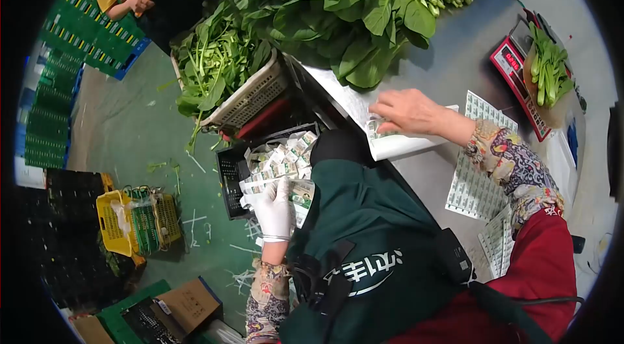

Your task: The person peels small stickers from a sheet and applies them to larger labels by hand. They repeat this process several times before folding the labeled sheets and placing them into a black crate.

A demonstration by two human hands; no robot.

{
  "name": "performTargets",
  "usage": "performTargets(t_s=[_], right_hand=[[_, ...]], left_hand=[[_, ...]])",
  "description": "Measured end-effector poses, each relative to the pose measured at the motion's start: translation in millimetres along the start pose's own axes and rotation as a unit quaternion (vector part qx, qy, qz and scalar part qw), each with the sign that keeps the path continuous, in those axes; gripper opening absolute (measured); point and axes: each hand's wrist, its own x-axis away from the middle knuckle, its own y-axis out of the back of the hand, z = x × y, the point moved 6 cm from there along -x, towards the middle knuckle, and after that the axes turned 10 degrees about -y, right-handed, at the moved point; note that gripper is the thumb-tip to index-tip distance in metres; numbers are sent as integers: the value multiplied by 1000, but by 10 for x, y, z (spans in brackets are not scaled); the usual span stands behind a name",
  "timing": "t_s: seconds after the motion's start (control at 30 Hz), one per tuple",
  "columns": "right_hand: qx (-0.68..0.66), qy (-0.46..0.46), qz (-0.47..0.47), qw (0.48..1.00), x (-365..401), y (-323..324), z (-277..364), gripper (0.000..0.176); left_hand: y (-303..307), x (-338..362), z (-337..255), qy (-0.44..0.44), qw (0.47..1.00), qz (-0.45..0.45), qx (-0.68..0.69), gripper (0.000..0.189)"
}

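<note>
1. Where white characters, "佳" among them, mark the dark green apron (354, 230), cloth folds obscure part; position: below and right of the black crate (229, 178).
2. Printed slips (286, 159), white and green, heaped inside the crate; print too small to read.
3. Left hand (273, 213), white-gloved, thumb extended, upon the slips; whether clenched or loose, cannot tell.
4. Right hand (413, 112), bare, fingers bent, over a white sheet (408, 147) right of the crate; hold uncertain.
5. Red scale (510, 60), far right of the crate; lit digits unclear.
</note>
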Motion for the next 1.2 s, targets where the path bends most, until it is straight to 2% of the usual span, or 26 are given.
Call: performTargets(t_s=[0.07, 0.1, 0.13, 0.17, 0.27, 0.3, 0.37, 0.4, 0.47, 0.5, 0.53, 0.57, 0.67, 0.83, 0.93, 1.0, 1.07, 1.1, 1.13, 1.2], right_hand=[[36, 70, -21, 997, 41, -60, 8, 27], [51, 104, -30, 993, 58, -111, 4, 25], [65, 138, -39, 987, 81, -138, 12, 23], [45, 160, -73, 983, 67, -85, 44, 20], [22, 156, -28, 987, 36, -135, -17, 15], [-6, 159, -27, 987, 28, -67, 7, 11], [2, 168, -30, 985, 27, -31, 7, 11], [4, 171, -28, 985, 34, -23, 4, 11], [-8, 170, -30, 985, 60, -16, -16, 12], [-26, 164, -30, 986, 72, -25, -43, 12], [-41, 159, -33, 986, 74, -14, -71, 12], [-5, 154, -21, 988, 109, -20, -90, 11], [-57, 162, -56, 983, 256, 78, -93, 14], [-93, 115, -66, 987, 389, 151, -152, 14], [-93, 102, -76, 988, 393, 225, -148, 13], [-88, 96, -80, 988, 410, 257, -172, 13], [-86, 45, -111, 989, 442, 328, -274, 10], [-83, 20, -127, 988, 425, 396, -290, 10], [-178, -65, -165, 968, 407, 474, -372, 9], [-355, -230, -231, 876, 423, 551, -512, 9]], left_hand=[[-159, -42, -146, -36, 999, -13, 22, 25], [-246, -70, -213, 4, 1000, 14, 12, 30], [-365, -124, -88, -157, 987, 7, -38, 35], [-467, -133, -206, -163, 982, 39, -87, 38], [-816, -228, -676, -198, 948, 146, -202, 46], [-980, -273, -648, -122, 965, 183, -144, 50], [-1237, -378, -725, -237, 942, 179, -158, 43], [-1324, -414, -836, -188, 943, 231, -148, 38], [-1494, -492, -788, -332, 934, 131, -28, 28], [-1638, -530, -561, -105, 966, 221, 80, 23], [-1662, -527, -594, -66, 961, 253, 87, 23], [-1685, -528, -619, -88, 963, 247, 65, 23], [-1733, -497, -755, -174, 956, 234, -3, 22], [-1795, -418, -830, -78, 952, 289, 70, 22], [-1870, -441, -778, -124, 945, 274, 126, 22], [-1848, -421, -716, -106, 952, 268, 105, 22], [-1810, -412, -707, -97, 957, 259, 84, 23], [-1803, -397, -683, -61, 958, 263, 96, 22], [-1800, -396, -678, -68, 960, 256, 88, 22], [-1817, -390, -654, -82, 964, 243, 72, 21]])
